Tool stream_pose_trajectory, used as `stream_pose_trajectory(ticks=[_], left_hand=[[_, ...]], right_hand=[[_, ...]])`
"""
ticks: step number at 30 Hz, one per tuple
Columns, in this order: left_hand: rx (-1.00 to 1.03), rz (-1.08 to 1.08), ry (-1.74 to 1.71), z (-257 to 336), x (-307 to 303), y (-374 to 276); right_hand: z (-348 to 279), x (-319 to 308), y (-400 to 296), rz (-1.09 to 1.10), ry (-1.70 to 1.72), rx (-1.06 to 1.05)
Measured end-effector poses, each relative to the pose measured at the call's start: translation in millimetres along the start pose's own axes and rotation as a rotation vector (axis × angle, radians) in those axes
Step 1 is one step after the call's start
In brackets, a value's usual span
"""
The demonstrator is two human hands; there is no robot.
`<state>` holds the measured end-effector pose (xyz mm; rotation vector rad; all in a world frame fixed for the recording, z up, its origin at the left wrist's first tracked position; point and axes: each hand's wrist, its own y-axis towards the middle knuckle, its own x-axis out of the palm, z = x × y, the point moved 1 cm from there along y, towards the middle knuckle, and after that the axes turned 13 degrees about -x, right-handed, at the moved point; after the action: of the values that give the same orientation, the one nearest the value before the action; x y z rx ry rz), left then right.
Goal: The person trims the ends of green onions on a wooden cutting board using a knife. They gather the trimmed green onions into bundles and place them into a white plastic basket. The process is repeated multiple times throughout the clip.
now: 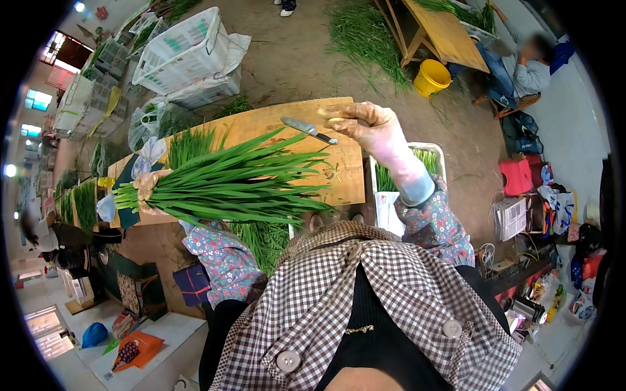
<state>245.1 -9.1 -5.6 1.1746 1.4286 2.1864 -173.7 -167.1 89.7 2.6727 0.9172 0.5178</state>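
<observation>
My left hand (147, 189), in a stained glove, grips a large bunch of long green leaves (234, 181), probably garlic chives, near its pale stem ends at the table's left. The leaf tips fan out to the right over the wooden table (349, 181). My right hand (359, 124), gloved too, is raised near the table's far right corner, thumb and fingertips pinched together; whether something small is between them I cannot tell. A knife (309, 130) with a dark handle lies on the wood just left of it. More cut greens (190, 149) lie behind the bunch.
A white crate (441, 163) of greens stands right of the table. Beyond are stacked white crates (178, 54), a pile of leaves (364, 39) on the floor and a yellow bucket (431, 78). A person (530, 73) sits at the far right; another (36, 229) is at far left.
</observation>
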Motion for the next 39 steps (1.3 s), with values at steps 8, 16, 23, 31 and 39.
stream_pose_trajectory(ticks=[8,16,23,31,39], left_hand=[[-0.014,0.261,-0.08,-25.9,2.2,5.9],[0.077,0.766,0.421,-15.8,10.3,-2.8],[-0.358,1.105,0.624,-59.8,24.3,32.2],[-0.8,-1.265,1.92,-241.1,110.2,-36.2],[-0.957,-1.693,1.439,-347.4,207.2,-111.1]], right_hand=[[5.2,48.1,19.5,-0.356,-0.706,-0.382],[14.6,-17.6,-10.2,0.128,-0.136,0.169],[24.8,-0.1,-90.9,-0.381,-0.679,0.47],[-38.9,62.3,-125.4,-0.178,-1.313,-0.103],[57.4,-24.0,-265.8,0.143,-0.769,0.625]])
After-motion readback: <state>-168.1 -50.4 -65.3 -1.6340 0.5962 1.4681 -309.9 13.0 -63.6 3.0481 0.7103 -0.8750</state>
